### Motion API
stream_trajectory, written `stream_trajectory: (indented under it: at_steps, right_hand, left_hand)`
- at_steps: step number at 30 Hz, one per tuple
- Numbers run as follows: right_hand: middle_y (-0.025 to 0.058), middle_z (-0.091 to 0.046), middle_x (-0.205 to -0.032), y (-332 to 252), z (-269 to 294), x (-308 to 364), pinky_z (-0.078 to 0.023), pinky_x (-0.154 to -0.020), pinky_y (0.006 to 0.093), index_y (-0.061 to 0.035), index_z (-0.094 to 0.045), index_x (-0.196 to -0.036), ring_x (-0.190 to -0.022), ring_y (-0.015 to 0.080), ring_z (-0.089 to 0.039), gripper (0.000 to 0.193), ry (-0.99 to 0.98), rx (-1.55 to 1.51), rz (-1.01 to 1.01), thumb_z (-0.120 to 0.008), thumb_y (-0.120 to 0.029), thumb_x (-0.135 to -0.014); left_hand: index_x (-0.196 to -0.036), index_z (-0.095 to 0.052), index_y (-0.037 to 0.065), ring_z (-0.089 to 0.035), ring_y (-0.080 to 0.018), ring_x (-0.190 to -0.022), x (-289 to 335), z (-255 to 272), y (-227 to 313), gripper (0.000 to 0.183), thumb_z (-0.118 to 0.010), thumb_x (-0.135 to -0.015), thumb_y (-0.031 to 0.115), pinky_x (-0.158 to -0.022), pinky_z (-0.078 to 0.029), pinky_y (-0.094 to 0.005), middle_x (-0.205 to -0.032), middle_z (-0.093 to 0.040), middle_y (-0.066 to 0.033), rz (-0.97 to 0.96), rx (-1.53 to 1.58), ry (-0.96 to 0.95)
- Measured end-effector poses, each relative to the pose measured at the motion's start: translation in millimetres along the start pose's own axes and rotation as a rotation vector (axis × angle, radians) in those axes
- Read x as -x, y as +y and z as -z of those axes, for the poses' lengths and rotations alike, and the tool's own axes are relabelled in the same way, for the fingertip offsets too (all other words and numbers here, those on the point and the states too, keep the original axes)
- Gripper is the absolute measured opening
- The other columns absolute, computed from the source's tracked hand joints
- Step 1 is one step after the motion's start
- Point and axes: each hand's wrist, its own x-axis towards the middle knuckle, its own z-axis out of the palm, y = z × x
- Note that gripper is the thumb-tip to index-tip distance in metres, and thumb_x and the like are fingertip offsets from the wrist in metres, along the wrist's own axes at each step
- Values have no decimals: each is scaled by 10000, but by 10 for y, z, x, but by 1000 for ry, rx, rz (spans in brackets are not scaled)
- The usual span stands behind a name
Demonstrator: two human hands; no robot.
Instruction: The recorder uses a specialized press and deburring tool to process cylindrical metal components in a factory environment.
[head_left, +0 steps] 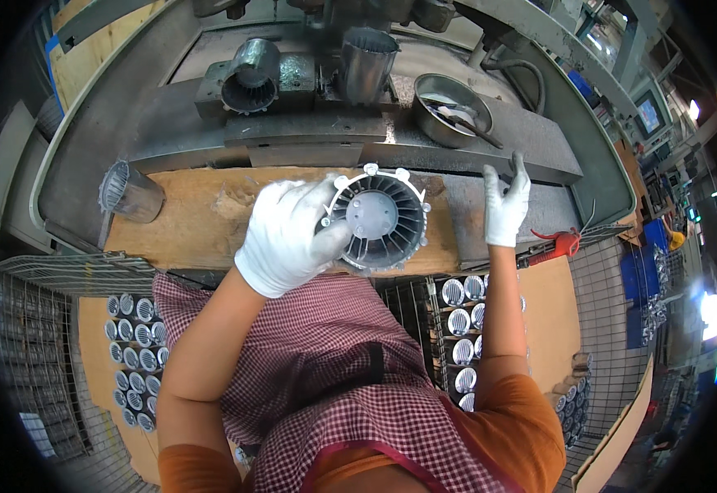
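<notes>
the left hand [297, 234], in a white glove, holds a finned metal cylinder [373, 215] above the near edge of the wooden board [194, 193], right of its middle. its fingers are closed around the cylinder's left side, the thumb lying over the near-left part of the rim; the ringed end, with fins running round a pale disc and small knobs about the edge, faces up toward the head.

the right hand [508, 201], gloved the same way, is raised just past the right end of the wooden board, fingers wide, the thumb well apart from them. it is over a dark metal plate [477, 205]; whether it touches the plate i cannot tell.

at the left end of the wooden board a second cylinder [140, 195] lies tilted on its side. beyond the board's far edge, on the machine, are a cylinder with its end turned nearward [251, 78] and an upright cylinder [368, 66]; right of these, also beyond the board, a steel bowl [454, 109] holds a dark-handled tool [477, 131]. near the board's right end is a red-handled tool [566, 243]. below the board, rows of cylinders [134, 333] stand to either side of the checked apron [309, 329].
</notes>
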Motion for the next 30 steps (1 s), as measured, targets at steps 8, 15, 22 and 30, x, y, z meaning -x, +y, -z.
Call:
stream_trajectory:
  at_steps: [8,15,22,30]
  right_hand:
    - [110,-600,-1239,-573,89,472,-448,-955,334,-53,-503,-1357,-1076,185,-575,521,-386,-621,-299,-644,-302,-922]
    - [147,-307,-1516,-1144,248,783,-292,-1110,502,-88,-215,-1506,-1380,311,-328,999,-963,-1612,-887,-392,-793,-819]
    - [89,-341,-1520,-1113,262,983,-249,-1011,694,-235,-298,-1497,-1372,357,-324,1000,-1070,-2029,-1122,-393,-874,-734]
    - [113,-434,-1420,174,1279,1287,-347,-984,640,-215,-355,-1457,-1299,342,-422,1052,-461,-1796,-1127,-614,-811,-630]
  left_hand:
    - [-786,-608,164,-621,-288,-816,-1,81,97,366,-799,-544,362,-675,-450,-395,-1072,-623,-144,-27,139,91]
    - [-716,-644,145,-583,-256,-573,-193,170,158,380,-778,-476,408,-489,-412,-370,-841,-623,-90,27,369,196]
    - [-983,-626,59,-625,-301,-689,-174,-44,309,752,-862,-388,455,-603,-463,-394,-834,-637,-100,165,567,-121]
    - [-1452,-314,31,-572,-294,-980,178,-220,260,1063,-742,-655,591,-866,-431,-419,-1157,-623,-121,83,319,-264]
